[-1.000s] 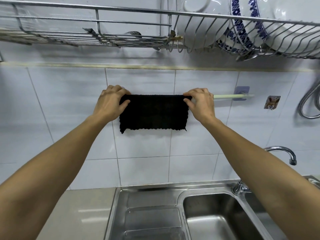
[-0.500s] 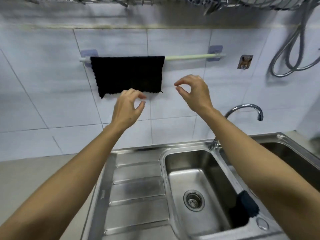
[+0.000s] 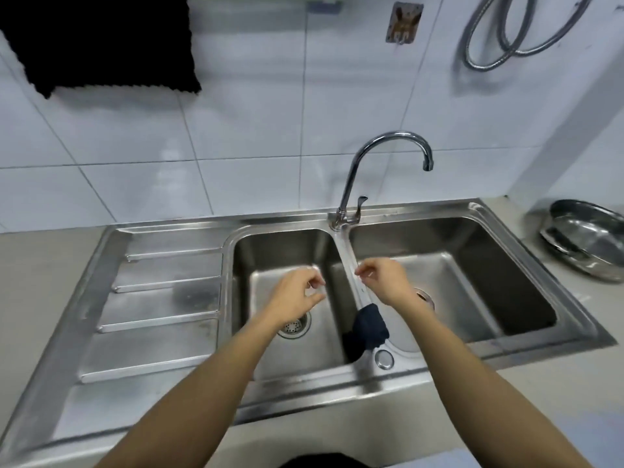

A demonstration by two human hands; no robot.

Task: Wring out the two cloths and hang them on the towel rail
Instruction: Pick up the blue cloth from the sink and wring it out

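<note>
One black cloth (image 3: 101, 42) hung at the upper left, while the left hand (image 3: 297, 298) hovered over the left basin (image 3: 270, 244), fingers loosely curled on nothing. The dark blue cloth (image 3: 369, 327) lay draped across the divider (image 3: 347, 251), below and between both hands. The right hand (image 3: 385, 282), fingertips pinched but empty, looked slightly nearer.

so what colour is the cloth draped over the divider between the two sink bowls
Dark navy, nearly black. The cloth shows best in the head view, the only one, lying bunched on the sink divider.
</note>
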